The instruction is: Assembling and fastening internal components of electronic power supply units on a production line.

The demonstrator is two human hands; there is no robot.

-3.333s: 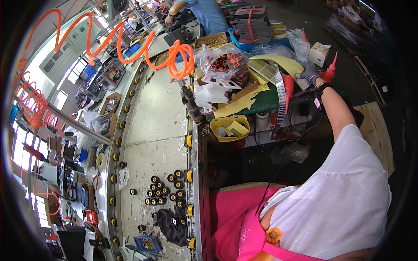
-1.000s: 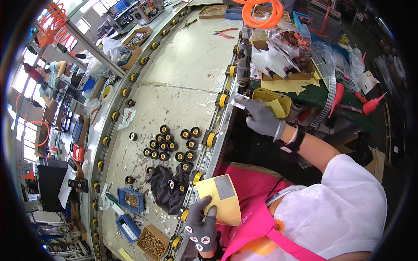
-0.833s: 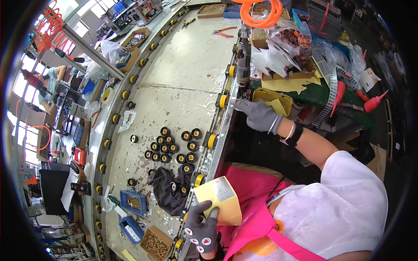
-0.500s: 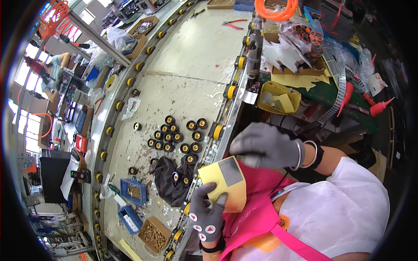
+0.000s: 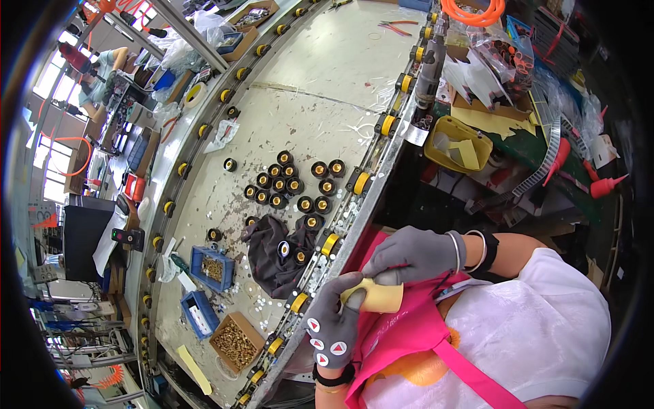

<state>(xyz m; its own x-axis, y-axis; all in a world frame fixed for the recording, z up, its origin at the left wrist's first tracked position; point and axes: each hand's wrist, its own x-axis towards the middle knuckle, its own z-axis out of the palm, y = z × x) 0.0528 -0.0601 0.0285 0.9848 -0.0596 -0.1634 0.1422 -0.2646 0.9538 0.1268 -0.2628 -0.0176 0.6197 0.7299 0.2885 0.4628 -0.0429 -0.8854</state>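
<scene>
Both gloved hands meet at the person's lap, just off the near edge of the round metal worktable (image 5: 320, 102). The left hand (image 5: 332, 320), in a grey glove with red-and-white dots on its back, closes its fingers around a small yellow container (image 5: 377, 297), gripping it from the left side. The right hand (image 5: 415, 253), also in a grey glove, rests on top of the same container with its fingers curled down over it; whether those fingers pinch anything small cannot be told. The container sits against the pink apron (image 5: 415, 334), between the two hands and just beside the table's rim. On the table, near the left hand, a dark cloth (image 5: 272, 255) lies crumpled with one black-and-brass round part on it, and a cluster of similar black round parts (image 5: 289, 187) stands a little farther in. To the left of the cloth sit two blue bins (image 5: 204, 286) and a cardboard box of brass screws (image 5: 235, 343). Beyond the table rim on the right, a yellow tray (image 5: 458, 143) holds scraps of paper, and an orange coiled hose (image 5: 473, 10) lies at the top.
</scene>
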